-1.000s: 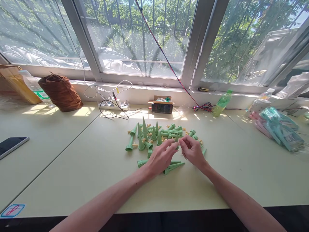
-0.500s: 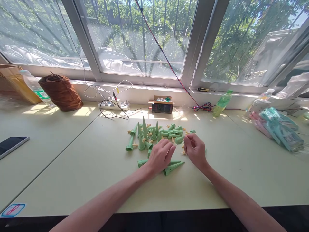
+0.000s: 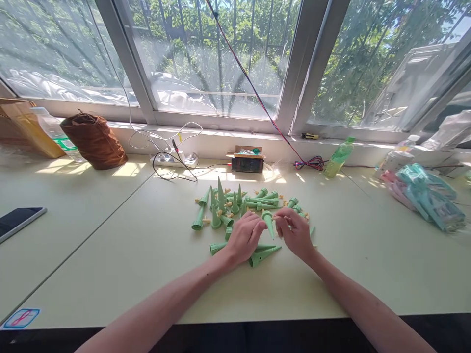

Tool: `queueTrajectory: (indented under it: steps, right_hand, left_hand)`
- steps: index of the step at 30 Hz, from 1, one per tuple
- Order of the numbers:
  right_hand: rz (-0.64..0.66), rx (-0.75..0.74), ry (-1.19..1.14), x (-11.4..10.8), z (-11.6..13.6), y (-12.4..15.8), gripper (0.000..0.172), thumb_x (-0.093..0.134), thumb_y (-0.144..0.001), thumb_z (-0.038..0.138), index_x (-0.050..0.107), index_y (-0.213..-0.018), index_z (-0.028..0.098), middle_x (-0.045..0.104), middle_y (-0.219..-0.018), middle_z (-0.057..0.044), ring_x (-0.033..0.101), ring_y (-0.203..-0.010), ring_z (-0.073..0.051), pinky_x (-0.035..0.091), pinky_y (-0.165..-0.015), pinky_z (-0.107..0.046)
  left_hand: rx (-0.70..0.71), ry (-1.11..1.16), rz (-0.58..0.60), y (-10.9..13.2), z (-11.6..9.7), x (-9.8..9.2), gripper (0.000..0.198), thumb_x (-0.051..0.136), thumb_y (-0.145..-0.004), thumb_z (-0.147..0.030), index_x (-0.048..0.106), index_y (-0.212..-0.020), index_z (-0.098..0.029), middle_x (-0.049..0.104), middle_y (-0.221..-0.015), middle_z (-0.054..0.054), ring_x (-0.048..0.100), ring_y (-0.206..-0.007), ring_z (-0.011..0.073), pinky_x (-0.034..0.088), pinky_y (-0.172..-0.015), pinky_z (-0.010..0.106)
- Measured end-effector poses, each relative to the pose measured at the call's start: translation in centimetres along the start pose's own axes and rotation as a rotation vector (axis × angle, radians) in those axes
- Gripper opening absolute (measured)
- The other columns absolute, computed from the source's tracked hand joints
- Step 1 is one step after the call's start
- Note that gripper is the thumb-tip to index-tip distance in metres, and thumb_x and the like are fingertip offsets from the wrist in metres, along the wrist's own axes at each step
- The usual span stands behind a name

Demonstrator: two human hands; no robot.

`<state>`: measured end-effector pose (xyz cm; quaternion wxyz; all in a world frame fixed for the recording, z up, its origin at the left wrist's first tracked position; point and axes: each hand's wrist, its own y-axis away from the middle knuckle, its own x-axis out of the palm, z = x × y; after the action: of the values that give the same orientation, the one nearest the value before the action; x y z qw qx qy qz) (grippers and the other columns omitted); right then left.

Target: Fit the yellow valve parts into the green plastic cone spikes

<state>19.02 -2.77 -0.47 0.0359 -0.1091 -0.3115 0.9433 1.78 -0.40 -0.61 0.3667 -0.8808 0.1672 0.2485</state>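
Between my hands a green plastic watering spike (image 3: 270, 225) hangs with its tip down and its wide cap up. My left hand (image 3: 245, 236) is closed, its thumb and fingers gripping the spike's left side. My right hand (image 3: 295, 233) pinches at the spike's right side, on a small yellow valve (image 3: 274, 218) mostly covered by the fingertips. Beyond my hands are several green spikes with yellow valves; a few stand upright, such as this tall spike (image 3: 221, 196), and others lie flat. Below my left hand, a loose spike (image 3: 264, 256) lies on the table.
At the back stand a small box (image 3: 247, 164), a power strip (image 3: 169, 159) with cables, and a green bottle (image 3: 339, 158). A brown leather bag (image 3: 93, 141) is at back left, a phone (image 3: 20, 221) at far left. Plastic packets (image 3: 429, 196) lie on the right.
The held spike has turned from pointing roughly toward the camera to hanging tip down. My right hand has shifted slightly left and down, uncovering more spikes behind it. My left hand stays nearly still.
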Motion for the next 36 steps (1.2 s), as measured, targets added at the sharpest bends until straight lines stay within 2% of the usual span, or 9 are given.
queueTrajectory:
  steps: [5,14,20,26,36]
  right_hand:
    - [0.005,0.025,-0.013,0.04,0.04,-0.07,0.019,0.053,-0.098,0.031,0.055,-0.081,0.022,0.045,-0.054,0.007,0.043,-0.041,-0.007,0.039,-0.042,-0.021]
    - [0.018,0.085,-0.025,-0.04,-0.27,0.07,0.022,0.053,-0.097,0.037,0.054,-0.081,0.021,0.045,-0.051,0.008,0.045,-0.039,-0.008,0.038,-0.042,-0.022]
    - [0.009,0.101,-0.037,-0.03,-0.07,-0.1,0.024,0.053,-0.097,0.039,0.054,-0.081,0.022,0.044,-0.051,0.008,0.044,-0.038,-0.008,0.038,-0.041,-0.022]
    - [0.022,0.132,-0.078,-0.08,-0.23,-0.18,0.022,0.054,-0.097,0.037,0.053,-0.081,0.022,0.046,-0.054,0.007,0.044,-0.039,-0.008,0.037,-0.04,-0.022]
    - [0.019,0.176,-0.073,-0.09,-0.09,-0.26,0.027,0.054,-0.095,0.044,0.053,-0.08,0.022,0.045,-0.053,0.007,0.044,-0.038,-0.009,0.038,-0.039,-0.023]
  left_hand:
    - [-0.012,0.03,0.025,0.04,0.02,0.06,0.049,0.025,-0.104,-0.043,0.034,-0.062,-0.019,0.042,-0.063,0.0,0.038,-0.068,0.016,0.036,-0.067,0.031]
    - [-0.015,0.057,0.003,-0.07,-0.11,-0.03,0.048,0.03,-0.103,-0.043,0.036,-0.061,-0.02,0.043,-0.062,0.0,0.04,-0.067,0.0163,0.038,-0.066,0.031]
    - [-0.002,0.022,0.008,-0.04,-0.22,-0.15,0.046,0.035,-0.103,-0.041,0.046,-0.064,-0.019,0.051,-0.066,0.001,0.045,-0.07,0.0159,0.041,-0.068,0.03]
    - [-0.009,0.017,-0.021,0.05,-0.32,-0.12,0.035,0.048,-0.098,-0.043,0.058,-0.076,-0.017,0.06,-0.077,0.003,0.054,-0.079,0.0177,0.045,-0.071,0.03]
    - [0.022,-0.039,-0.102,0.2,-0.07,0.22,0.028,0.061,-0.091,-0.043,0.058,-0.082,-0.017,0.061,-0.08,0.004,0.058,-0.078,0.0174,0.048,-0.067,0.029]
